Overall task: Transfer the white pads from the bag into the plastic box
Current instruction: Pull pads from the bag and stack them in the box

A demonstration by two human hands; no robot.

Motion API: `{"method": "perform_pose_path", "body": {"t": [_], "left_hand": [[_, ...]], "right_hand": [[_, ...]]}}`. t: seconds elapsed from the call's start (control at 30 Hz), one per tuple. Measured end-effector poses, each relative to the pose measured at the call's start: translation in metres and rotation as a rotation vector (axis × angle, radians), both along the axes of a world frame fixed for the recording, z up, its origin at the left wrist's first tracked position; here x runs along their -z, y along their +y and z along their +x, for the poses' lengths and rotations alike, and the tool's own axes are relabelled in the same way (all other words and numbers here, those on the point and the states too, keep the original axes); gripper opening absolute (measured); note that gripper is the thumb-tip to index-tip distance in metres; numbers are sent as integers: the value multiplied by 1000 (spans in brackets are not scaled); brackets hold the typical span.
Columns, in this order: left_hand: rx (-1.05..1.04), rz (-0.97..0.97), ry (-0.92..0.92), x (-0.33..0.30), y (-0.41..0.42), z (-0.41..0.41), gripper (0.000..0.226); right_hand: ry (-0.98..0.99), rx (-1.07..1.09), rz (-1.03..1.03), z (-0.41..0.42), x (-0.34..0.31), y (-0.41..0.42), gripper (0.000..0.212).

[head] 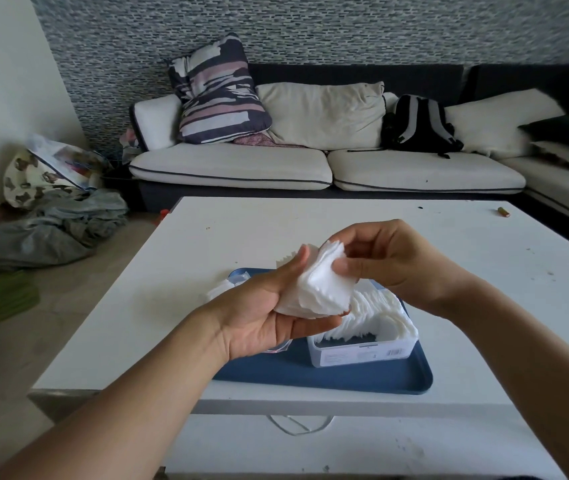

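— Pads first: where is the stack [314, 289] relative to the plastic box [362, 351]?

— Held in the air just above the box's far-left end. The left hand [262, 317] cradles it from below, palm up, fingers curled round the underside; the right hand [390, 261] pinches its upper edge between thumb and fingers. So both grips are closed on the same stack.

— Which way does the box run?

— Its long axis runs from near-left to far-right across the blue tray [345, 379], which sits on the white bench [172, 271]. The stack is tilted, its flat faces turned towards the camera.

— Nearer hand?

— The right wrist hangs directly over the box; the left comes in from the box's left side. I judge the move is a short drop down and slightly right.

— What's inside already?

— A dense row of white pads [376, 313] standing on edge, filling most of it. The bag itself I cannot make out clearly; something clear and crinkled [277, 348] shows under the left palm.
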State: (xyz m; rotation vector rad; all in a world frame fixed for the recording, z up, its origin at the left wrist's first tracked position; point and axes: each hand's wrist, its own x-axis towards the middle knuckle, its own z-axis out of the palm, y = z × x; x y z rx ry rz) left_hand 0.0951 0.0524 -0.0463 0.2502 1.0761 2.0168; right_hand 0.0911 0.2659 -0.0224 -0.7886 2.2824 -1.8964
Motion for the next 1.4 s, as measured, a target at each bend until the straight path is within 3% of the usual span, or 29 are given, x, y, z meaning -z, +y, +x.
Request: {"method": "perform_pose_path", "body": {"t": [0.07,0.47,0.57,0.63,0.73,0.8,0.93,1.0,1.1,1.27,1.4], "left_hand": [[57,-2,25,0,0,0,65],[68,-126,40,1,-1,0,84],[13,-153,72,0,2,2,71],[-47,-152,91,1,6,2,59],[-84,-105,70,1,9,1,45],[-69,-78,55,0,11,2,46],[-94,-20,37,4,15,2,67],[-141,14,4,2,20,3,58],[-217,-28,19,3,26,6,21],[-285,-17,95,3,30,6,32],[-252,-70,193,2,28,5,33]], "right_hand": [[2,4,50,1,-1,-2,21],[56,56,126,4,-2,-6,20],[169,144,199,4,1,-11,24],[170,144,232,6,2,-15,40],[159,61,427,13,1,-16,94],[189,106,530,15,3,-21,113],[280,283,486,16,7,-34,99],[274,273,444,18,6,-35,97],[296,220,510,20,6,-37,109],[417,313,538,19,11,-43,90],[316,202,486,19,18,-43,99]]}}
